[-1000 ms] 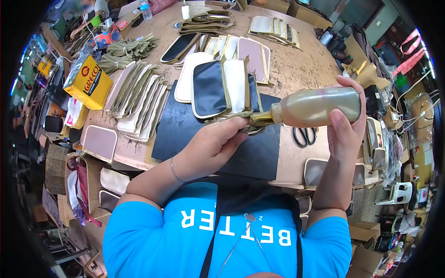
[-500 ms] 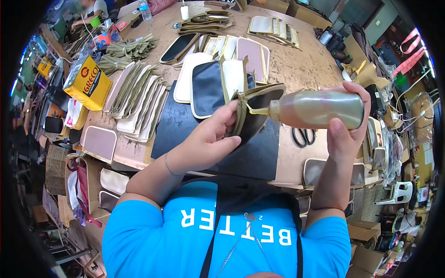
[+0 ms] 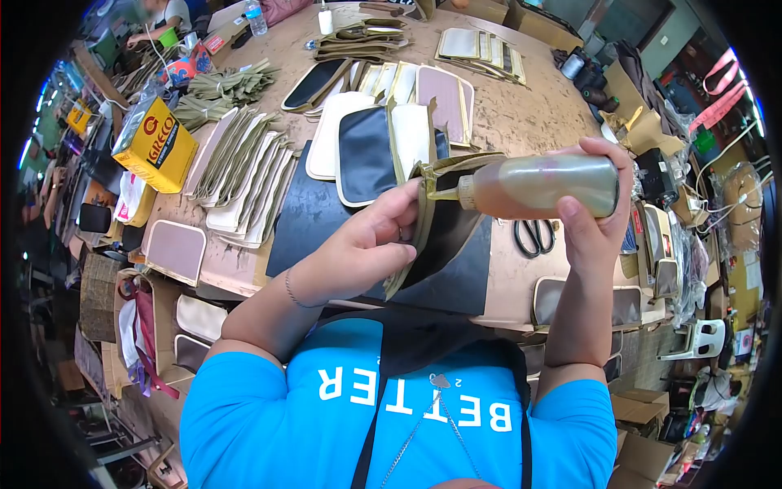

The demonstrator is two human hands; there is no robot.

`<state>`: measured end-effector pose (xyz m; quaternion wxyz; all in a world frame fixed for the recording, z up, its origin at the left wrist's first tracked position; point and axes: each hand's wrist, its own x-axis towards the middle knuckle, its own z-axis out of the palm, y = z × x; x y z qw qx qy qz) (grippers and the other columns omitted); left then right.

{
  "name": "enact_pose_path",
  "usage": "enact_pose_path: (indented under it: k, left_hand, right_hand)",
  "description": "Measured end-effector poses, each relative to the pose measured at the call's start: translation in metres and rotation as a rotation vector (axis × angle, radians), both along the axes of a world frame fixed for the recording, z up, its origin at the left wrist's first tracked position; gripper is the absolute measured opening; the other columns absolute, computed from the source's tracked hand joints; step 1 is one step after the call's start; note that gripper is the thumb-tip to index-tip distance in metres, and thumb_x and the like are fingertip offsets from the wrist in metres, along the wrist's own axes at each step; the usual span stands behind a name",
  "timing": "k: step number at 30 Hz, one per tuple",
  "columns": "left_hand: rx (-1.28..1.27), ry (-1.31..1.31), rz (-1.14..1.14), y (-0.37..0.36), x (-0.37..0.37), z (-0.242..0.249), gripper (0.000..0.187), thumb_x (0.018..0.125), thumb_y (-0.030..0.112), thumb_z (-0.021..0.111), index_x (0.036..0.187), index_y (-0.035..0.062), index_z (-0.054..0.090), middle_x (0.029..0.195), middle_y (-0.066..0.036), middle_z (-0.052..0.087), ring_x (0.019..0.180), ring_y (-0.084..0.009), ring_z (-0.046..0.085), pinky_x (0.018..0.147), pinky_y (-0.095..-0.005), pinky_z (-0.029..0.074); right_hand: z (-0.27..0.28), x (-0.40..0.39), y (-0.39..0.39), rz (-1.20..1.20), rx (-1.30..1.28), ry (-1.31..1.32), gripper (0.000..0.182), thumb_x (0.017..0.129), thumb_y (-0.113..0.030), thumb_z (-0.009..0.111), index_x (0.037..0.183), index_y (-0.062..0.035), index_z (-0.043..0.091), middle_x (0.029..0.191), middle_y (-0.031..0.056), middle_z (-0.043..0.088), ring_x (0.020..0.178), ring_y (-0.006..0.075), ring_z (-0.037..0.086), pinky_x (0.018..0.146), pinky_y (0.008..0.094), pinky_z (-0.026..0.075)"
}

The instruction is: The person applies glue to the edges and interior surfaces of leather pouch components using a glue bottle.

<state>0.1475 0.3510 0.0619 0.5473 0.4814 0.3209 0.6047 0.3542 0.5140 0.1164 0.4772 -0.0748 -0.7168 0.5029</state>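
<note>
My right hand [image 3: 599, 187] is wrapped round a clear squeeze bottle [image 3: 529, 186] of amber liquid, tilted on its side with the nozzle pointing left. That nozzle meets the olive edge of a dark fabric piece [image 3: 444, 232], which my left hand [image 3: 379, 236] grips by its near-left side. The piece stands up on edge, partly opened, above a black mat [image 3: 318, 236]. Just beyond it lie a navy panel with a cream border [image 3: 365, 155] and a white panel [image 3: 410, 134]. Some fingers of my left hand are hidden behind the piece.
Stacked olive and cream pieces [image 3: 248, 179] lie on the left beside a yellow tin [image 3: 155, 147]. Black-handled scissors [image 3: 533, 238] rest right of the mat. More panels [image 3: 481, 49] sit farther back. Another person [image 3: 167, 20] is at the far left.
The bottle and my right hand have shifted left and slightly down along the piece. The fabric piece has swung so its lower end now reaches nearer my body.
</note>
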Motion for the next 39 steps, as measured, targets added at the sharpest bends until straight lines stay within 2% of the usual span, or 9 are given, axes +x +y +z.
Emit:
enact_pose_path:
  k: [8, 14, 20, 26, 32, 36, 39]
  left_hand:
    - [-0.032, -0.049, 0.006, -0.003, -0.003, 0.008, 0.083, 0.076, 0.0, 0.047, 0.153, -0.0012, 0.016, 0.147, -0.016, 0.04, 0.135, -0.0234, 0.042, 0.111, -0.0371, 0.034]
    - [-0.075, -0.097, 0.077, -0.002, -0.003, 0.011, 0.088, 0.07, -0.001, 0.045, 0.153, -0.002, 0.015, 0.147, -0.018, 0.041, 0.134, -0.0249, 0.044, 0.11, -0.0384, 0.035]
    - [-0.084, -0.17, 0.123, -0.001, -0.004, 0.014, 0.089, 0.068, 0.0, 0.046, 0.152, -0.0034, 0.015, 0.145, -0.019, 0.042, 0.131, -0.0258, 0.047, 0.109, -0.0385, 0.037]
    - [-0.057, -0.19, 0.157, 0.0, -0.007, 0.02, 0.085, 0.072, 0.003, 0.044, 0.151, -0.0038, 0.015, 0.145, -0.02, 0.042, 0.127, -0.0251, 0.05, 0.106, -0.038, 0.039]
    - [-0.025, -0.221, 0.229, 0.002, -0.008, 0.02, 0.077, 0.082, 0.013, 0.048, 0.151, -0.0036, 0.018, 0.146, -0.017, 0.041, 0.125, -0.0234, 0.051, 0.104, -0.0376, 0.042]
    - [-0.005, -0.214, 0.239, 0.002, -0.01, 0.02, 0.075, 0.084, 0.016, 0.049, 0.15, -0.0028, 0.02, 0.144, -0.015, 0.043, 0.12, -0.0222, 0.053, 0.1, -0.0366, 0.043]
    - [-0.005, -0.231, 0.267, 0.003, -0.008, 0.022, 0.074, 0.083, 0.015, 0.049, 0.15, -0.0027, 0.021, 0.142, -0.015, 0.046, 0.116, -0.0219, 0.055, 0.097, -0.0359, 0.044]
  right_hand:
    - [-0.003, 0.002, -0.004, 0.039, 0.046, -0.072, 0.059, 0.077, -0.009, 0.079, 0.125, -0.0046, 0.046, 0.107, 0.0109, 0.061, 0.1, 0.0172, 0.06, 0.088, 0.0298, 0.048]
    - [-0.009, 0.0, -0.009, 0.053, 0.017, -0.104, 0.059, 0.076, -0.009, 0.08, 0.124, -0.0046, 0.047, 0.107, 0.0102, 0.061, 0.098, 0.0156, 0.06, 0.087, 0.0286, 0.047]
    - [-0.015, 0.001, -0.01, 0.034, 0.048, -0.165, 0.059, 0.074, -0.011, 0.082, 0.122, -0.0045, 0.049, 0.105, 0.0094, 0.06, 0.097, 0.0154, 0.059, 0.086, 0.028, 0.047]
    - [-0.023, -0.001, -0.012, 0.039, 0.096, -0.183, 0.056, 0.074, -0.01, 0.082, 0.121, -0.0043, 0.051, 0.106, 0.0092, 0.058, 0.098, 0.0164, 0.059, 0.087, 0.0287, 0.047]
    - [-0.026, -0.001, -0.013, 0.046, 0.13, -0.222, 0.056, 0.074, -0.011, 0.083, 0.12, -0.0045, 0.052, 0.106, 0.0088, 0.058, 0.098, 0.0169, 0.059, 0.087, 0.0295, 0.047]
    - [-0.026, 0.001, -0.013, 0.017, 0.191, -0.274, 0.056, 0.072, -0.011, 0.084, 0.119, -0.0051, 0.054, 0.106, 0.0087, 0.059, 0.098, 0.0173, 0.06, 0.087, 0.0301, 0.047]
    - [-0.024, 0.004, -0.01, 0.016, 0.296, -0.353, 0.059, 0.074, -0.013, 0.081, 0.122, -0.0025, 0.049, 0.106, 0.0125, 0.06, 0.098, 0.0185, 0.06, 0.087, 0.0308, 0.047]
